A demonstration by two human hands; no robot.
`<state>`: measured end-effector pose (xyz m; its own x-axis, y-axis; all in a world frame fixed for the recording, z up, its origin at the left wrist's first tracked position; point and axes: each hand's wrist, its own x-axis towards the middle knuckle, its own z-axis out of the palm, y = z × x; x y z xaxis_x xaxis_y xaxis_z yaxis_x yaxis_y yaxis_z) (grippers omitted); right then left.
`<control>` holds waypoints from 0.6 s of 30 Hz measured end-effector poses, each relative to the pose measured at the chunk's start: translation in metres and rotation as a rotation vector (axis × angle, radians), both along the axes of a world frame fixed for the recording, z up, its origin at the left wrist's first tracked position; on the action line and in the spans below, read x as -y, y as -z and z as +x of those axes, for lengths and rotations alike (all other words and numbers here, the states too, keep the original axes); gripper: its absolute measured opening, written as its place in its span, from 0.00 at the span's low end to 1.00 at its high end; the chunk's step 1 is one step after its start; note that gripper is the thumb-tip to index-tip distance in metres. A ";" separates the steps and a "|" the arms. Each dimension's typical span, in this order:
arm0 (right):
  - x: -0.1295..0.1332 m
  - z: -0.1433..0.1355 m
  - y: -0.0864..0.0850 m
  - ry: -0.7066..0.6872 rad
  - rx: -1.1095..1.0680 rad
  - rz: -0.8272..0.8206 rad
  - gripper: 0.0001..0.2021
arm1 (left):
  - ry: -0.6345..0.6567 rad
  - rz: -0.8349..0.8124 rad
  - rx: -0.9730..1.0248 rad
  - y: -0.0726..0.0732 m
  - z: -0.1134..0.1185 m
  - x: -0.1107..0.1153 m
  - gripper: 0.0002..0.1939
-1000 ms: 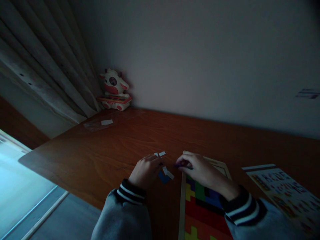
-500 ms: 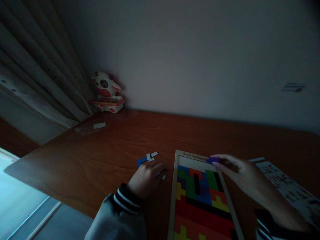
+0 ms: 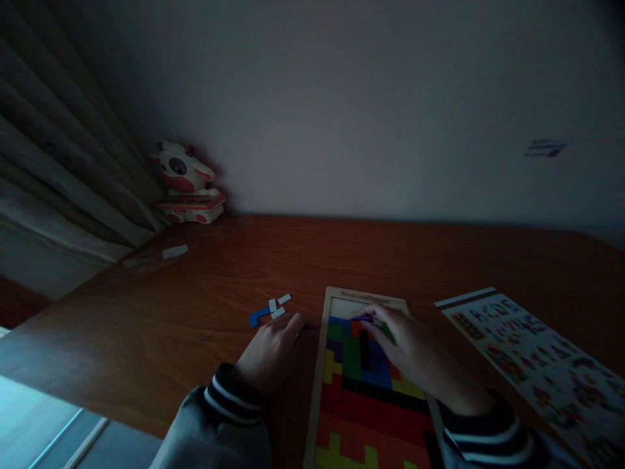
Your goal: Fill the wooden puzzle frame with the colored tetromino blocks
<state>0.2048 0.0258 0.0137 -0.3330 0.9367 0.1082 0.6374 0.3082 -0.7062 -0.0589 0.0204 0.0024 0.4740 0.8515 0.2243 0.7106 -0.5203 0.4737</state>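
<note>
My right hand (image 3: 398, 332) is over the upper part of a wooden puzzle tray (image 3: 321, 365), with a small purple puzzle piece (image 3: 360, 318) pinched between thumb and fingers. Beneath it, the tray is filled with interlocking coloured pieces, such as a red piece (image 3: 366, 413) and a yellow piece (image 3: 332, 368). A pale strip of bare tray floor (image 3: 344, 306) shows along the top. My left hand (image 3: 273, 345) rests on the table left of the tray, fingers loosely stretched and holding nothing visible. Just beyond it lie a blue piece (image 3: 258, 317) and several pale pieces (image 3: 278, 313).
A printed sheet (image 3: 527, 358) of coloured figures lies right of the tray. At the table's back left stands a cow-shaped toy (image 3: 185, 182), with a pale strip (image 3: 174, 251) in front of it. A curtain (image 3: 58, 143) hangs on the left, and a wall (image 3: 342, 117) closes off the back.
My right hand has carried the purple piece leftward from the tray's upper right edge to over its upper middle. The left hand stays near the loose pieces. The view has shifted slightly.
</note>
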 end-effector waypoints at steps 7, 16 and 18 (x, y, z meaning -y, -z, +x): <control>-0.003 0.004 0.021 -0.039 0.020 0.022 0.08 | 0.010 0.024 -0.043 0.001 0.002 0.001 0.08; -0.002 0.019 0.009 0.057 0.049 0.164 0.09 | 0.039 0.074 -0.074 0.004 0.001 0.000 0.09; -0.004 0.032 0.009 0.114 0.073 0.175 0.09 | 0.023 0.081 -0.071 0.003 0.001 0.001 0.10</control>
